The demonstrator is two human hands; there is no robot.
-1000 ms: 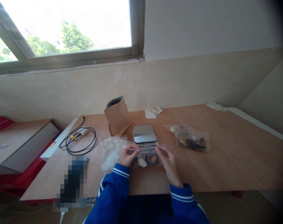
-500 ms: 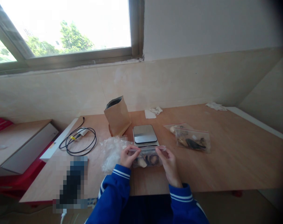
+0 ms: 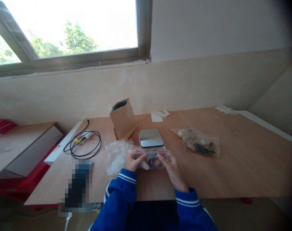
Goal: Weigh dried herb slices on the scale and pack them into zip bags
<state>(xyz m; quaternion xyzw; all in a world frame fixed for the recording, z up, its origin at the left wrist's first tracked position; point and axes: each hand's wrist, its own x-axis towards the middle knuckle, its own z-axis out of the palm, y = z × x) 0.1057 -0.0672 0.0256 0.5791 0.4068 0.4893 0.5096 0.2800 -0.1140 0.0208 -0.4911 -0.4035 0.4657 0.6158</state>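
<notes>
Between my two hands is a clear zip bag point(image 3: 152, 163) with pale and dark brown dried pieces inside; their kind is hard to make out. My left hand point(image 3: 133, 160) pinches the bag's top strip at its left end. At the right part of the same strip, my right hand point(image 3: 170, 165) presses with thumb and fingers. Just beyond the bag sits a small digital scale point(image 3: 151, 138) with a bare silver plate, its front partly covered by the bag. A pile of clear plastic bags point(image 3: 117, 157) lies beside my left hand.
A brown paper pouch point(image 3: 124, 118) stands open-topped behind the scale. Filled zip bags point(image 3: 201, 145) lie at the right. On the left are a coiled black cable point(image 3: 100, 144) and a blurred-out dark object point(image 3: 77, 186). Crumpled tissue point(image 3: 162, 114) lies near the wall.
My right hand has slid left along the bag's top strip, closer to my left hand. The bag has risen slightly. The view has shifted a little.
</notes>
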